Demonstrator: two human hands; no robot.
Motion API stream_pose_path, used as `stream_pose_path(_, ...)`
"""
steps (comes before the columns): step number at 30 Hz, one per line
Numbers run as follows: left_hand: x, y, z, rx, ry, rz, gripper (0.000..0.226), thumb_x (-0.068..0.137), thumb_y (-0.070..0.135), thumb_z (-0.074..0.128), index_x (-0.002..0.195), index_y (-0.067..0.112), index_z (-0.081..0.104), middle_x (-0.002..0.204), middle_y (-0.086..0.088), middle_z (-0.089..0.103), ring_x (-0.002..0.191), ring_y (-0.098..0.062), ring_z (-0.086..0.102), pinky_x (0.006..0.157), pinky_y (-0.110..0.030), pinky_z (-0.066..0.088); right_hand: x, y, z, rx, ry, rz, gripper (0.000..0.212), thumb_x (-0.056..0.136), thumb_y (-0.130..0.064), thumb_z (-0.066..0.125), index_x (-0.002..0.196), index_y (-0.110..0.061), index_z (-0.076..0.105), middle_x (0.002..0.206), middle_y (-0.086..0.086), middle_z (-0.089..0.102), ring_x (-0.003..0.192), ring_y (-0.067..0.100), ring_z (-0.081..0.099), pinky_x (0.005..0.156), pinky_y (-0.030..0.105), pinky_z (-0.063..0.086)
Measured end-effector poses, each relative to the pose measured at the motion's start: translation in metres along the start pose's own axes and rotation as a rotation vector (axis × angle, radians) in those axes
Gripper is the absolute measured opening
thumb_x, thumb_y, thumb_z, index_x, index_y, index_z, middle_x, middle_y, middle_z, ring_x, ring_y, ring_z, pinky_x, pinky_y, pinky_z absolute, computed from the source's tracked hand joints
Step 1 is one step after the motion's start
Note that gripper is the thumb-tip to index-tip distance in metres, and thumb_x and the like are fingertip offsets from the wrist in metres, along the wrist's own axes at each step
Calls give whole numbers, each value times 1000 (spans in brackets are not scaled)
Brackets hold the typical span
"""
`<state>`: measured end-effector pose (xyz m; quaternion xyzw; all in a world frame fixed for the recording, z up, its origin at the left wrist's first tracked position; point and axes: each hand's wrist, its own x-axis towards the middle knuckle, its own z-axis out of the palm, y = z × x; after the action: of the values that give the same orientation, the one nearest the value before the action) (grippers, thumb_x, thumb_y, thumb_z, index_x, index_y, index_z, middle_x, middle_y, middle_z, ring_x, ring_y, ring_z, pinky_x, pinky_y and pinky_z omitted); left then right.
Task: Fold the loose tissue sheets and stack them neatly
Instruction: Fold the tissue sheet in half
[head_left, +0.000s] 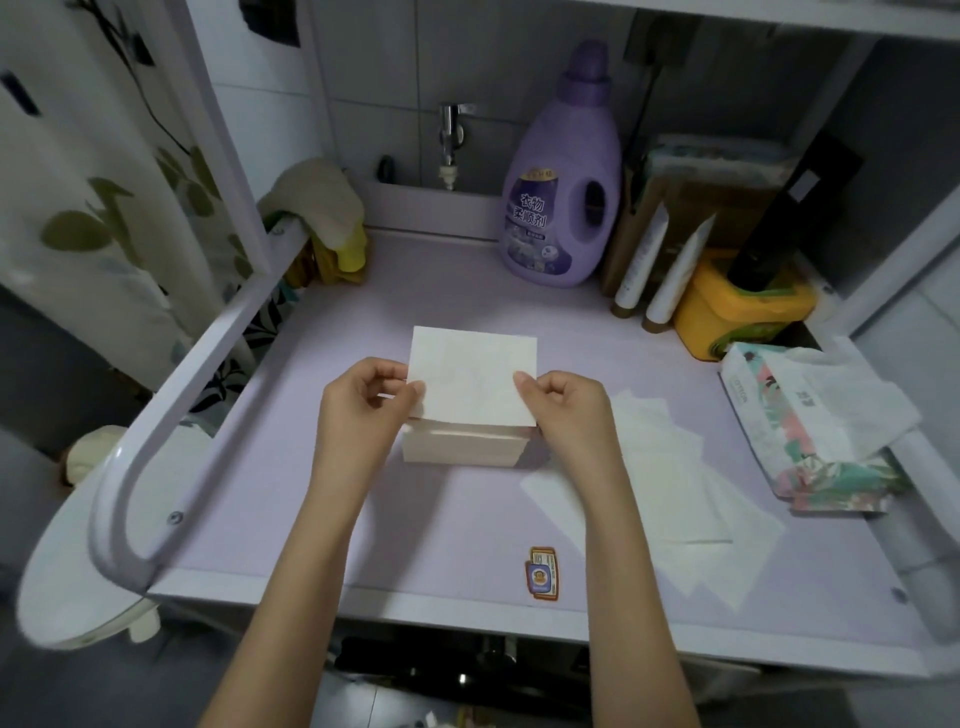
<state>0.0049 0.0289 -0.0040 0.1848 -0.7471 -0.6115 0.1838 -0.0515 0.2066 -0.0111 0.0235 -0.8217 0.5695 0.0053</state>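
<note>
A folded white tissue sheet is held flat just above a stack of folded tissues in the middle of the lilac table top. My left hand pinches the sheet's near left corner, and my right hand pinches its near right corner. Several loose unfolded tissue sheets lie spread on the table to the right of the stack. Part of the stack is hidden under the held sheet.
An opened tissue pack lies at the right edge. At the back stand a purple softener bottle, two white tubes and a yellow tub. A white rail borders the left side. A sticker marks the front.
</note>
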Motion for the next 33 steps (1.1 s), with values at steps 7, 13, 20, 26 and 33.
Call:
stream_pose_path(7, 1, -11, -2, 209, 31, -4, 11, 81, 14, 70, 85, 21, 63, 79, 2, 67, 74, -19, 64, 68, -32, 50, 7, 16, 9, -115, 15, 68, 41, 86, -33, 68, 57, -12, 49, 42, -8, 37, 48, 11, 36, 56, 28, 32)
stream_pose_path(13, 3, -10, -3, 225, 4, -7, 13, 80, 10, 70, 89, 17, 64, 78, 5, 65, 67, -13, 59, 61, -25, 45, 8, 19, 7, -55, -26, 86, 40, 85, -28, 69, 55, -15, 46, 43, -10, 38, 51, 12, 36, 57, 27, 32)
stream_pose_path(20, 4, -11, -2, 224, -6, -10, 14, 81, 10, 71, 91, 17, 64, 79, 5, 64, 67, -10, 58, 60, -22, 43, 8, 20, 5, -32, -62, 102, 35, 86, -28, 68, 59, -14, 50, 49, -4, 45, 54, 15, 42, 61, 28, 37)
stream_pose_path(26, 5, -14, -2, 231, -4, 4, 17, 79, 10, 74, 92, 17, 64, 79, 8, 62, 62, -8, 55, 57, -17, 42, 8, 21, 5, -37, -62, 121, 34, 85, -27, 69, 61, -14, 50, 49, -6, 44, 54, 14, 41, 59, 27, 36)
stream_pose_path(33, 7, -17, 6, 103, 2, -107, 47, 92, 20, 61, 136, 16, 44, 136, 0, 44, 113, -10, 51, 89, -23, 40, 5, 13, 6, 204, -16, 205, 39, 93, -42, 58, 123, -17, 55, 116, -1, 62, 100, 10, 59, 94, 31, 47)
